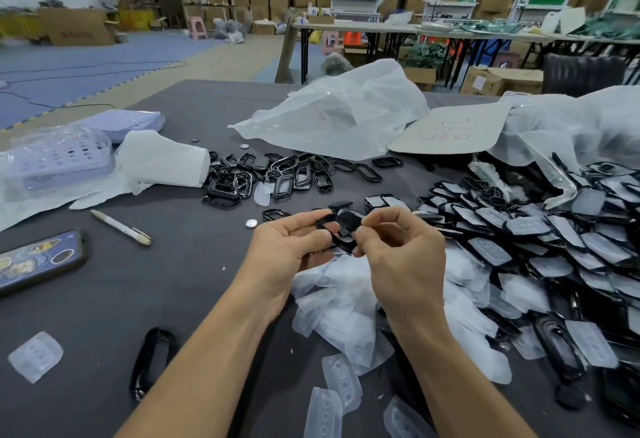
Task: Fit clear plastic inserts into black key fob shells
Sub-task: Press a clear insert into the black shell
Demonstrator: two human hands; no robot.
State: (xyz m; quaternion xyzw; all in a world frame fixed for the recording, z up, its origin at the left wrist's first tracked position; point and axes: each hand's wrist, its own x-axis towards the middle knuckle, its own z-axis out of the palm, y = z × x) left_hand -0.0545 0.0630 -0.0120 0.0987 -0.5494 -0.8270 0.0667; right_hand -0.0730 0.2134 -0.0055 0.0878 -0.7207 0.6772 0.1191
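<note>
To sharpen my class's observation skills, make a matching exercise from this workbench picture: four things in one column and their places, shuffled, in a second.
Things
1. pen
2. phone
3. black shell
4. cardboard sheet

Places
A. gripped between the left hand and right hand
B. at the left edge of the table
C. on the far side, beside the white plastic bag
D. between the phone and the hands

Pairs: 1-D, 2-B, 3-A, 4-C

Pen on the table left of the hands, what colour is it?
The pen is white with a brownish tip; the head view, the only one, shows it clearly.
</note>
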